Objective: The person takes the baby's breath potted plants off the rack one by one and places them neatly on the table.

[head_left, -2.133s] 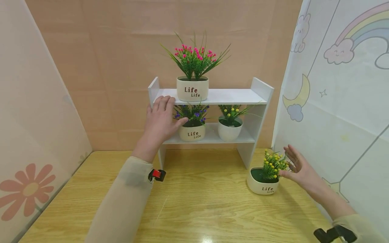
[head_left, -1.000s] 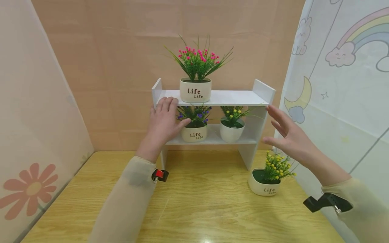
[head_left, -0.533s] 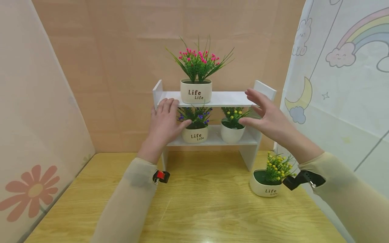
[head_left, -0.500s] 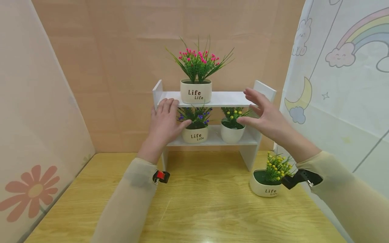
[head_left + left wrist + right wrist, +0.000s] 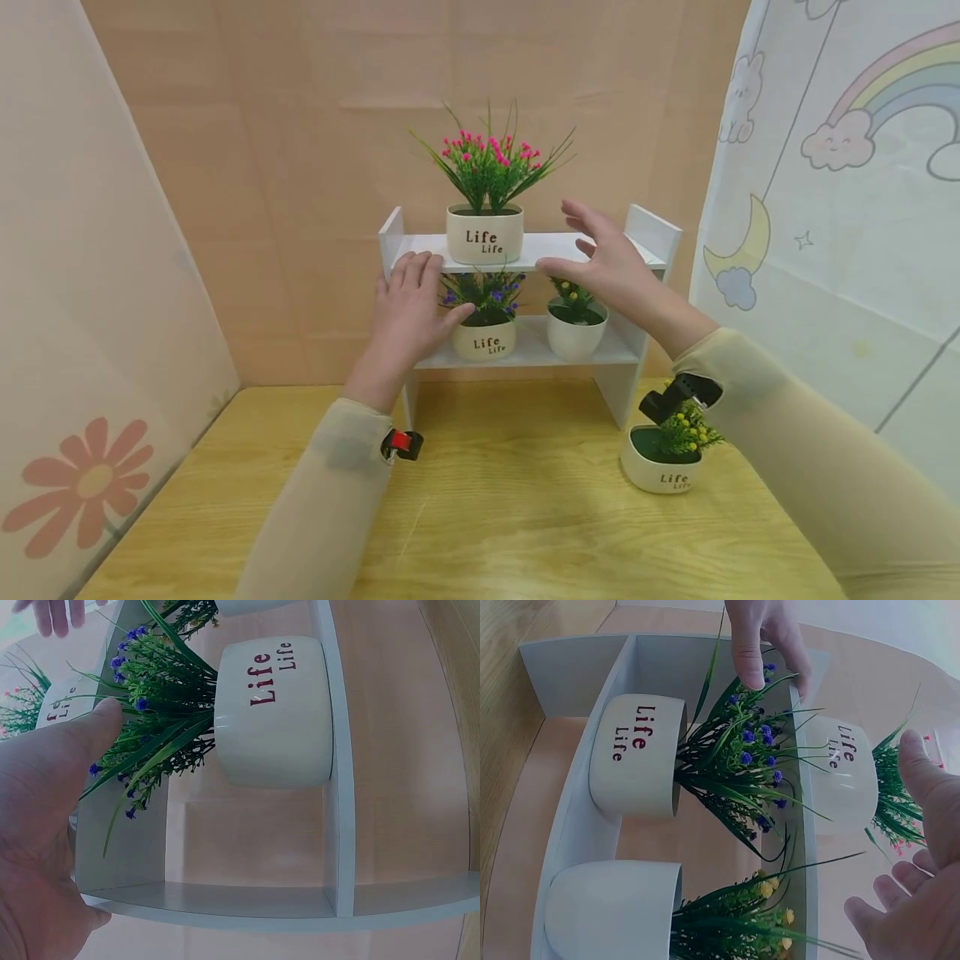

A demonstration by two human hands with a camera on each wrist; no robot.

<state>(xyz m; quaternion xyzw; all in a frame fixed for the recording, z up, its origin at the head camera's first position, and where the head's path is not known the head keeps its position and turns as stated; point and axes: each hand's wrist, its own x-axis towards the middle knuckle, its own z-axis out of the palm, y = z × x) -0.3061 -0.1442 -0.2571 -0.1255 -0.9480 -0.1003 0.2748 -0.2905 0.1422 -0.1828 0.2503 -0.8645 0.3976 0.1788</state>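
Note:
A white pot with pink flowers (image 5: 485, 235) stands on the upper board of a white two-tier shelf (image 5: 585, 246). My left hand (image 5: 411, 312) rests at the left end of that board, fingers laid over its front edge, thumb extended before the purple flowers. My right hand (image 5: 611, 262) hovers right of the pink-flower pot, thumb and fingers spread, apart from it and holding nothing. On the lower board are a purple-flower pot (image 5: 484, 342) and a plain white pot (image 5: 577, 337) with yellow flowers; my right hand partly covers the latter's flowers in the head view.
A "Life" pot with yellow flowers (image 5: 662, 469) sits on the wooden table (image 5: 487, 500), right of the shelf and partly behind my right forearm. A tan cloth (image 5: 300, 167) hangs behind. Printed panels (image 5: 817, 275) flank both sides.
My right hand has left the yellow-flower pot on the table, rising and moving left to the upper board near the pink-flower pot. My left hand stays on the shelf.

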